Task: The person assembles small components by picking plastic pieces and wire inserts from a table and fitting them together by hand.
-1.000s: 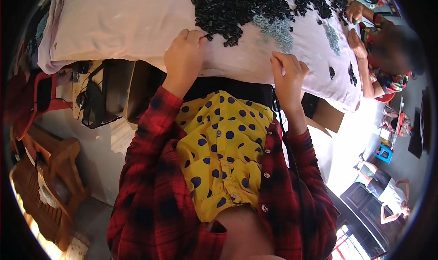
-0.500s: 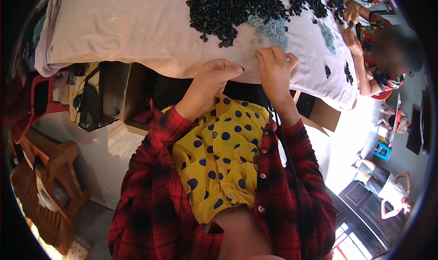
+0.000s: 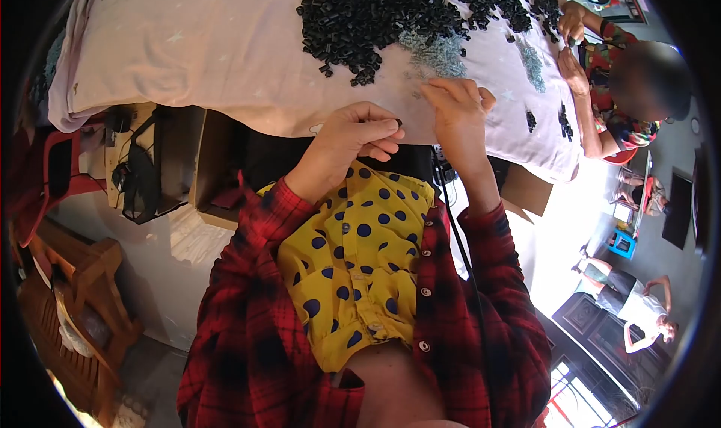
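The left hand (image 3: 360, 135) is keeping its grip closed, thumb against forefinger, and is pinching a small black piece (image 3: 399, 123) near the desk (image 3: 203, 75) edge. The right hand (image 3: 457, 108) is hovering beside the clear pieces (image 3: 435, 54), fingers curling; whether its grip is holding anything, I cannot tell. Black pieces (image 3: 353, 30) are lying heaped beyond, touching the clear ones.

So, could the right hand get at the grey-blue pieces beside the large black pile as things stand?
Probably yes: the right hand is close to the near edge of the grey-blue pieces, and nothing visible blocks the way; the large black pile lies beyond and beside them.
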The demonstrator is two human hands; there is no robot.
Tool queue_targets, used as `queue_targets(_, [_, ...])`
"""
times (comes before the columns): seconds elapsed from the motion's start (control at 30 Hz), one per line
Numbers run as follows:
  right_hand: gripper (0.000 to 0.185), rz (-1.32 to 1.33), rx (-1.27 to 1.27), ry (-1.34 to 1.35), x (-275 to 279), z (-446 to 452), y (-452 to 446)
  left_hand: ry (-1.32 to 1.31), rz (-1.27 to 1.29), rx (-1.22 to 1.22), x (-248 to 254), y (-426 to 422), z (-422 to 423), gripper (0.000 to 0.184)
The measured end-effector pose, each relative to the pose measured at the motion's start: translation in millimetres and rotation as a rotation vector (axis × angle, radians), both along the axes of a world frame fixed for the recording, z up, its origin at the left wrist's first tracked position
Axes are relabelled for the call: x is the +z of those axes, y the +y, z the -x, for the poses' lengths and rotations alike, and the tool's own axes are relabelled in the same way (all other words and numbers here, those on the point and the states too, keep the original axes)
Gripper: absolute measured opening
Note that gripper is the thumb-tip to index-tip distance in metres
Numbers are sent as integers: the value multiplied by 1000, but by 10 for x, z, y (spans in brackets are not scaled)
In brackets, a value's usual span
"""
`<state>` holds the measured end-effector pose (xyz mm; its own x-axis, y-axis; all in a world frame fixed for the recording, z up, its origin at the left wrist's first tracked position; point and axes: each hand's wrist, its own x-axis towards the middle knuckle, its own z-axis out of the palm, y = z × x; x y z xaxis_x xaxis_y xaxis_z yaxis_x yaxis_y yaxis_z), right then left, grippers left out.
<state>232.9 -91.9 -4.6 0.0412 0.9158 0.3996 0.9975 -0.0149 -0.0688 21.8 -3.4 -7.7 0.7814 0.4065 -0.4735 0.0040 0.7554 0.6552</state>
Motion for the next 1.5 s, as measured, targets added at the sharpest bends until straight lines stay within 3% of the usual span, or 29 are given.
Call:
queue_targets(0.17, [31, -128, -87, 126, -33, -30, -14, -44, 14, 27, -41, -21, -9, 16])
queue_targets(0.27, [29, -43, -60, 77, -28, 16, -27, -47, 21, -9, -56, -25, 1, 14])
queue_targets(0.6, [17, -117, -157, 209, -76, -22, -3, -39, 25, -10, -58, -63, 18, 24])
queue_targets(0.97, [8, 16, -85, -260, -62, 50, 70, -41, -19, 19, -40, -114, 95, 25])
queue_targets(1.1, [12, -63, -88, -211, -63, 25, 97, -141, -48, 31, -108, -127, 137, 24])
queue_targets(1.2, [15, -128, -87, 29, 35, 91, 73, -208, -37, 45, -99, -135, 189, 25])
queue_targets(1.27, [15, -94, -101, 326, 179, 198, 59, -248, -21, 57, -83, -133, 212, 26])
queue_targets(1.4, [14, -22, 4, 566, 342, 321, 5, -232, 94, 70, -55, -117, 243, 26])
queue_targets(1.47, [10, 71, -82, 1070, 401, 449, -19, -219, 157, 90, -35, -109, 260, 25])
queue_targets(1.5, [10, 73, -80, 1069, 415, 470, -27, -235, 180, 102, -25, -105, 272, 24])
